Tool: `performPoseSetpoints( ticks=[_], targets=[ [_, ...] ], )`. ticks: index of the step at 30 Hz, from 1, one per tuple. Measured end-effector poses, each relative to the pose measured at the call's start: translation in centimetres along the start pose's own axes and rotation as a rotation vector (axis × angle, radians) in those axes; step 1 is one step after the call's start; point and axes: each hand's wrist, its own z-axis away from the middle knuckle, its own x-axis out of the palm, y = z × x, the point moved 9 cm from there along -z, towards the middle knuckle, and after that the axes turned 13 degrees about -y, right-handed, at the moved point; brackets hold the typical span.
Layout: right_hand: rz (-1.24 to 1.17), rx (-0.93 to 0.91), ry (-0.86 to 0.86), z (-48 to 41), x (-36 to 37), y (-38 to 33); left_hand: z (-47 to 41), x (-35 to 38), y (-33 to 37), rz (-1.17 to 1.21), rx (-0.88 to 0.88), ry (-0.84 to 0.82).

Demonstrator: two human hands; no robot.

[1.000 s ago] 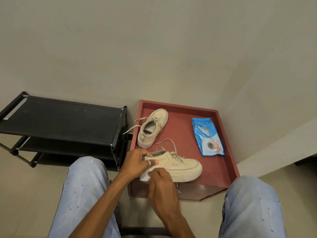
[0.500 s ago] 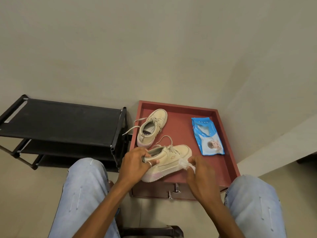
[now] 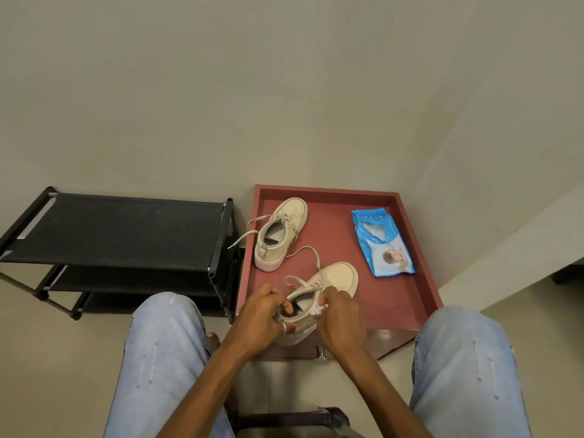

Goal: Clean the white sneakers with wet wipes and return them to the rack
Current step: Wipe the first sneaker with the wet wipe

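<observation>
- I am watching both hands working close together at the near edge of the red tabletop [image 3: 407, 298], with one sneaker [image 3: 339, 275] between them.
- The left hand [image 3: 262, 317] is gripping the sneaker's heel collar. Its fingers are curling over the rim, one fingertip is dipping into the opening, and a ring [image 3: 283, 327] is showing on one finger.
- The right hand [image 3: 341, 317] is curling its fingers on the right side of the collar and pinching a white wipe [image 3: 318, 309] against the shoe. Only a small crumpled bit of it is showing between the hands.
- The sneaker is pointing its toe away from me and a little to the right, with its heel sitting over the tabletop's front edge. I cannot tell whether the sole is resting on the surface.
- Its lace [image 3: 311, 252] is looping loose toward the back.
- The other sneaker [image 3: 281, 235] is standing upright on the left rear part of the tabletop, apart from the hands. It is trailing a lace end [image 3: 243, 240] over the left rim toward the rack [image 3: 126, 229].
- The blue pack [image 3: 380, 243] is lying flat at the right rear, well apart from both shoes.
- The black rack is standing on the floor just left of the tabletop, showing its dark tiers.
- Two knees [image 3: 164, 330] in light jeans are framing the hands, and a metal handle [image 3: 319, 352] is sticking out below the front edge.
</observation>
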Motion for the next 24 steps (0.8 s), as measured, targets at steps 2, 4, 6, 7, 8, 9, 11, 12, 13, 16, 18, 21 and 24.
performPoseSetpoints(
  ticks=[2,4,6,7,8,9,11,12,13,16,18,21,24],
  targets=[
    [-0.009,0.009,-0.018,0.1,0.3,0.2,0.0,0.5,-0.2,-0.01,0.01,-0.073],
    [-0.013,0.011,-0.016,0.1,0.3,0.4,0.0,1.2,-0.4,-0.069,0.05,-0.172],
    [-0.015,0.015,-0.013,0.2,0.3,0.6,0.0,1.5,-0.5,-0.141,0.106,-0.254],
    [-0.014,0.017,-0.009,0.2,0.2,0.6,0.0,1.4,-0.5,-0.173,0.132,-0.275],
    [-0.014,0.02,-0.003,0.3,0.1,0.6,0.0,1.2,-0.3,-0.195,0.154,-0.284],
    [-0.015,0.019,0.006,0.4,-0.1,0.6,-0.1,1.0,-0.1,-0.207,0.163,-0.289],
    [-0.031,0.009,0.034,0.9,-0.6,0.4,-0.4,0.6,0.1,-0.194,0.158,-0.292],
    [-0.046,-0.006,0.06,1.3,-1.0,0.3,-0.5,0.4,0.2,-0.163,0.156,-0.288],
    [-0.062,-0.036,0.099,1.7,-1.6,0.1,-0.8,0.1,0.1,-0.115,0.15,-0.284],
    [-0.113,-0.141,0.206,2.7,-2.7,-0.6,-1.3,-0.6,-0.1,0.084,0.102,-0.299],
    [-0.12,-0.228,0.258,3.2,-2.7,-1.3,-1.6,-1.0,0.1,0.213,0.083,-0.313],
    [-0.071,-0.34,0.34,3.8,-2.3,-2.4,-1.9,-1.5,0.6,0.309,0.122,-0.31],
    [0.097,-0.372,0.338,2.3,0.5,-2.4,-2.6,-2.1,0.1,0.284,0.094,-0.265]
  ],
)
